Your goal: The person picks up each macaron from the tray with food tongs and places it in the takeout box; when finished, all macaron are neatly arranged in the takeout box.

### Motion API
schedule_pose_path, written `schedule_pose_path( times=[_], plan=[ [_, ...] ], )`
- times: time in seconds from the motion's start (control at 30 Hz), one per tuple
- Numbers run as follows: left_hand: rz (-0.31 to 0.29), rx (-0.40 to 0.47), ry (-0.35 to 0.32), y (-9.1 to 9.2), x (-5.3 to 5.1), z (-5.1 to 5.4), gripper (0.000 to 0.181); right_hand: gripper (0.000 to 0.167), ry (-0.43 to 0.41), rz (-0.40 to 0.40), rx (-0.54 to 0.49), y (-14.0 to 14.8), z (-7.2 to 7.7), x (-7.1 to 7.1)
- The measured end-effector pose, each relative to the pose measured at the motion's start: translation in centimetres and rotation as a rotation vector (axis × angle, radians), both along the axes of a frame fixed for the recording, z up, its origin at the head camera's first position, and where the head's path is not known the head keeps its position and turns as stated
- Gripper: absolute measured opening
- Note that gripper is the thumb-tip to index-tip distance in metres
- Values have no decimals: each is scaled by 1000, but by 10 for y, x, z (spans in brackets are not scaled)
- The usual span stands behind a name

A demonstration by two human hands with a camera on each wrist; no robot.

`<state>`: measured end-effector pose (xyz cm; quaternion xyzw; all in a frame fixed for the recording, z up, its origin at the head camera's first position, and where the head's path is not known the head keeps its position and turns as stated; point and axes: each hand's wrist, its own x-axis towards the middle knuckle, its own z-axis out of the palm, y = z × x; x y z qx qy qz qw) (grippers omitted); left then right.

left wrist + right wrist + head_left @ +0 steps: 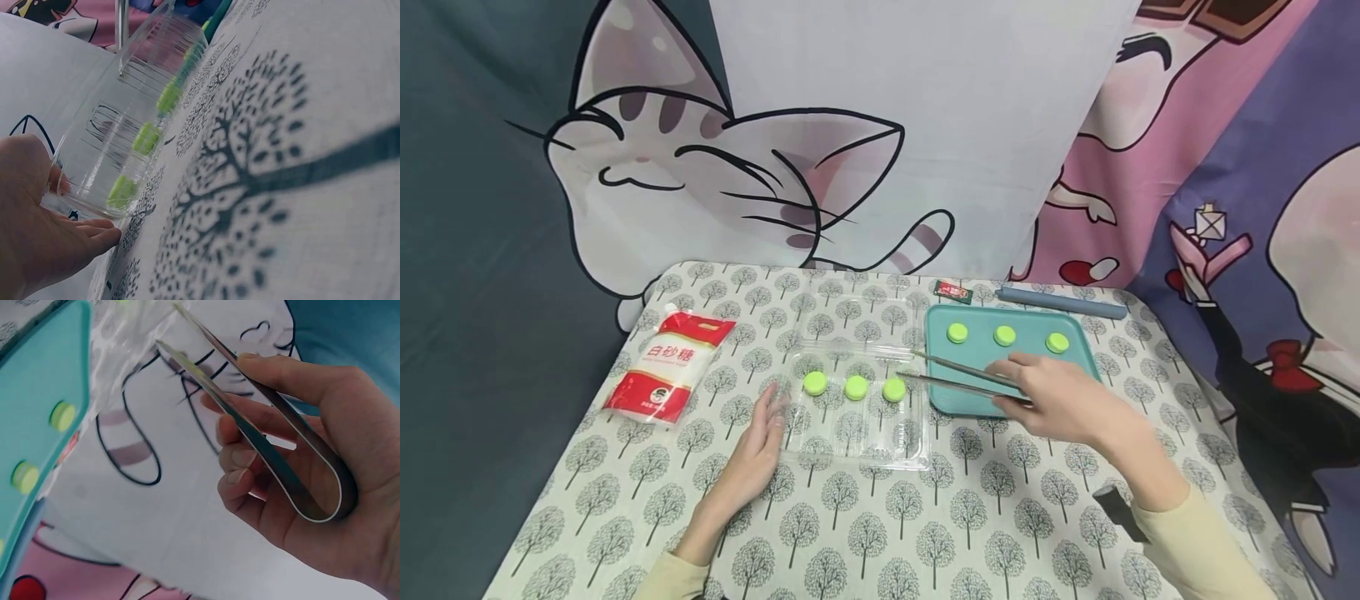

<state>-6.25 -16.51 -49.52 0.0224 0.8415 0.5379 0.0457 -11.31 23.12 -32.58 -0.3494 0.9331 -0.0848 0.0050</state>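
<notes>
Pale yellow right sleeve [1195,546], nearest the camera at lower right, is followed by the right hand [1048,400].

Grip, right: 1 pair of metal tweezers [253,439] is grasped between thumb and fingers. Its 2 arms are spread apart, and its tips are held over the right side of the clear plastic box [865,437], near the rightmost disc in it.

Grip, left: the box's left edge is held by the left hand [760,450], the fingers being laid along the outside.

Contents of box: 3 bright green discs [855,387], set in 1 row across the far half. On the far side, the clear lid [860,321] is opened out.

Beside the box, to the right: 1 teal tray [1037,321], partly hidden by the right hand. Along its far side, 3 further green discs [1004,336] are arranged in 1 row.

Beyond the tray: 1 small red-and-green packet [953,291] and 1 blue-grey rod [1063,302], laid side by side.

Left of the box: 1 red-and-white bag [662,367], printed with Chinese characters.

Underneath: 1 pale cloth [857,500], patterned with trees.

Behind: 1 curtain [685,167], printed with a cartoon cat.
</notes>
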Motion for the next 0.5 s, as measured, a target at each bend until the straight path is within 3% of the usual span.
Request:
schedule_pose_path(
  times=[0.17, 0.5],
  plan=[
    [2, 0, 5, -1, 0, 0, 60, 35, 49, -34, -35, 16, -4, -3],
    [3, 2, 8, 0, 0, 0, 59, 40, 20, -98, -92, 38, -21, -18]
  ],
)
